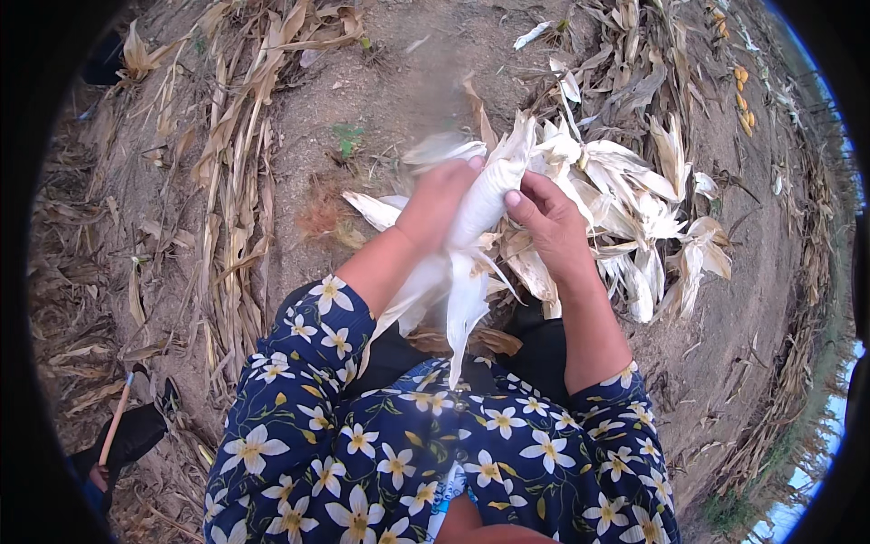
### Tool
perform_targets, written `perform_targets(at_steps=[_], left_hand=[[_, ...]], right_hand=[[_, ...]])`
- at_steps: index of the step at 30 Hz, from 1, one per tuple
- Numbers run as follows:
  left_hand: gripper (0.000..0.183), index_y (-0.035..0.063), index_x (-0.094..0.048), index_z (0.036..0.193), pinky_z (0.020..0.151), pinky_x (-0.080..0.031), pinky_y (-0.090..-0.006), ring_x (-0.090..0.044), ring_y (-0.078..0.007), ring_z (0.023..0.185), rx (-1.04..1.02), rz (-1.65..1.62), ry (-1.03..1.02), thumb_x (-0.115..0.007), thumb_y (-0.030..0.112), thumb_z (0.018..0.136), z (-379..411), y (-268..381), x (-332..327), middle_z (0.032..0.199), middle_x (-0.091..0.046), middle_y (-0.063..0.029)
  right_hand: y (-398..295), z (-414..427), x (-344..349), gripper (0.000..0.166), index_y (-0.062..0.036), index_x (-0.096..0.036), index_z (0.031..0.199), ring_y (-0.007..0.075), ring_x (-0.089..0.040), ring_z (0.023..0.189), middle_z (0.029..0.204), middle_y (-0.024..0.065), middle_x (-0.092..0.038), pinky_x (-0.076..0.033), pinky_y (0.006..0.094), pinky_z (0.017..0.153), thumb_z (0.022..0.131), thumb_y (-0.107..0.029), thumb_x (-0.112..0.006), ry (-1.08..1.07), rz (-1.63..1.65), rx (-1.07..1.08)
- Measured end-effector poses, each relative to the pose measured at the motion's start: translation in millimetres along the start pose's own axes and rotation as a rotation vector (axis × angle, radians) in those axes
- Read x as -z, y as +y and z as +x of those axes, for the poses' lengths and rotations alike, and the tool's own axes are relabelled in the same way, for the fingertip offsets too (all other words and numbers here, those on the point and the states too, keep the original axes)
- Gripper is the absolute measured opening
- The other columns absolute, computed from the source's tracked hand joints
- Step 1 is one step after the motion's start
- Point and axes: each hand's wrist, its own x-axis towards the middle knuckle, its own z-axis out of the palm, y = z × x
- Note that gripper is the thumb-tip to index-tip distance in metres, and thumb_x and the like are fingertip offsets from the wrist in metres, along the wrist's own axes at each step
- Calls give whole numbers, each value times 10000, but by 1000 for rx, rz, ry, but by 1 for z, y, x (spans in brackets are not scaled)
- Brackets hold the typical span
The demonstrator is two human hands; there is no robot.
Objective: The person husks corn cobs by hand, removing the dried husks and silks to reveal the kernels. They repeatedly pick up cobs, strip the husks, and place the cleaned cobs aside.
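Note:
A corn ear in its pale husk (pixel 491 194) is held at a slant between both hands, its tip pointing up and away. My left hand (pixel 435 200) grips its left side and is slightly blurred. Against the right side of the ear rests my right hand (pixel 554 221), thumb and curled fingers pressing on the husk. Loose husk leaves (pixel 467 299) hang from the lower end towards my lap. What lies inside the wrapped husk is hidden.
White husks (pixel 639 211) are heaped on the soil right of my hands. Dry corn stalks (pixel 224 170) lie in a row at the left. Yellow corn cobs (pixel 742 102) lie at the far right. A person's hand (pixel 99 478) holds a wooden handle (pixel 117 421) at lower left.

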Motion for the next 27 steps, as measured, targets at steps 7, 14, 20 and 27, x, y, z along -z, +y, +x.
perform_targets(at_steps=[7,14,20,27], left_hand=[[370,-22,-630,847,637,-429,-260,-501,-77,684,3,3,72,-536,323,945,-5,6,0,754,-588,-13],[317,11,-633,831,603,-426,-244,-490,-63,651,28,84,118,-574,305,934,-1,-7,2,726,-576,11],[347,-11,-626,822,603,-396,-259,-438,-77,648,-2,101,124,-571,315,927,0,-12,1,691,-535,10],[347,-9,-639,828,627,-416,-262,-462,-74,676,-26,164,181,-575,319,924,-5,-1,-4,720,-568,2]], right_hand=[[-2,-1,1,372,33,-579,1214,122,-605,934,1065,80,-646,-486,253,809,905,-165,-638,52,41,6],[6,-1,-2,229,26,-653,1071,96,-631,814,923,68,-683,-507,237,744,859,-62,-648,196,-156,191],[14,1,-8,173,21,-678,978,102,-639,742,868,85,-686,-512,230,681,818,-43,-664,314,-246,259],[22,9,-1,169,36,-659,971,109,-642,719,838,69,-672,-525,251,659,814,-18,-625,328,-274,240]])
